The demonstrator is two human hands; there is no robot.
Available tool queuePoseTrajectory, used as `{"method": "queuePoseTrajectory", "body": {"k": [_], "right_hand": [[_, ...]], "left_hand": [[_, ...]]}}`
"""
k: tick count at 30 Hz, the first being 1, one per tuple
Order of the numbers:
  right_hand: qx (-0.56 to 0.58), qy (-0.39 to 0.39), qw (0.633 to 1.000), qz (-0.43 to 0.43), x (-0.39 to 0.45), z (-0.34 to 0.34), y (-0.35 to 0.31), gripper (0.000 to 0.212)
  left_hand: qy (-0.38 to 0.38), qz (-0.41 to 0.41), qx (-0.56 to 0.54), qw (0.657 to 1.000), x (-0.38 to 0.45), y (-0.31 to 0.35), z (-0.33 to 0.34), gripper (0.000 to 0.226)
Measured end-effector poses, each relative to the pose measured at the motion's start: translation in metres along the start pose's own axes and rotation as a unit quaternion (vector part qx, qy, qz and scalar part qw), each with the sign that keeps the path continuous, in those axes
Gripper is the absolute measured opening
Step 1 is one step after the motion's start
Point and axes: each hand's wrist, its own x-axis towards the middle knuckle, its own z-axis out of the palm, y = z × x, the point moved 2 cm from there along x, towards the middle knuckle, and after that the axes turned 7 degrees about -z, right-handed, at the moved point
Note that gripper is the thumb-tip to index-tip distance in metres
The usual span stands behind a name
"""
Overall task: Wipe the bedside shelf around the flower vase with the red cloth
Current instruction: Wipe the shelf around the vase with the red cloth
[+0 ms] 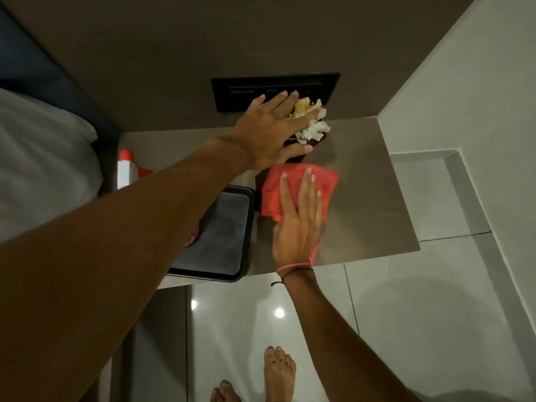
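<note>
A dark flower vase (316, 139) with white and yellow flowers stands at the back of the brushed grey bedside shelf (372, 187). My left hand (269, 132) reaches over it, fingers spread across the flowers and thumb against the vase's side. Just in front of the vase lies the red cloth (274, 188), flat on the shelf. My right hand (298, 227) presses down on the cloth with straight fingers. My hand covers part of the cloth.
A black tray (223, 227) lies on the shelf left of the cloth, partly under my left forearm. A white and orange spray bottle (127, 169) stands at the shelf's left end by the bed (43, 169). A black wall panel (327, 85) is behind the vase.
</note>
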Motion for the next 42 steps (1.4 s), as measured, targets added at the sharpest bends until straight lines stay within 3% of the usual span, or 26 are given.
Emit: {"method": "queuePoseTrajectory", "body": {"k": [4,9,11,13,17,21,27,32,35,39,42], "right_hand": [[-0.086,-0.078,0.992,-0.043,-0.014,0.021,0.007,0.062],[-0.116,-0.196,0.973,-0.037,-0.053,0.024,0.038,0.088],[-0.067,-0.154,0.986,0.020,-0.058,0.011,0.041,0.088],[-0.044,-0.045,0.997,0.046,-0.058,-0.004,0.037,0.087],[-0.064,0.082,0.994,-0.013,-0.033,-0.016,0.018,0.071],[-0.180,0.039,0.977,-0.109,0.001,0.002,0.003,0.070],[-0.282,-0.083,0.950,-0.106,0.002,0.029,0.000,0.080],[-0.238,-0.118,0.962,-0.066,-0.019,0.023,-0.014,0.045],[-0.194,-0.107,0.975,-0.024,-0.036,0.009,-0.005,0.056],[0.028,0.036,0.990,0.130,-0.046,-0.021,0.032,0.083],[0.120,0.110,0.984,0.078,-0.027,-0.027,0.045,0.076]], "left_hand": [[-0.024,-0.014,-0.009,1.000,0.008,-0.005,-0.006,0.071],[-0.026,-0.028,-0.021,0.999,0.008,-0.001,-0.008,0.071],[-0.026,-0.045,-0.026,0.998,0.009,0.002,-0.009,0.071],[-0.027,-0.059,-0.030,0.997,0.011,0.005,-0.008,0.071],[-0.013,-0.071,-0.028,0.997,0.010,0.010,-0.006,0.070],[-0.001,-0.089,-0.030,0.996,0.008,0.014,-0.003,0.070],[0.006,-0.085,-0.034,0.996,0.003,0.017,-0.003,0.070],[-0.001,-0.082,-0.028,0.996,0.002,0.018,-0.003,0.070],[-0.002,-0.077,-0.029,0.997,0.003,0.016,-0.004,0.069],[0.005,-0.043,-0.013,0.999,0.002,0.013,-0.002,0.069],[0.006,-0.025,-0.001,1.000,0.002,0.011,0.000,0.070]]}}
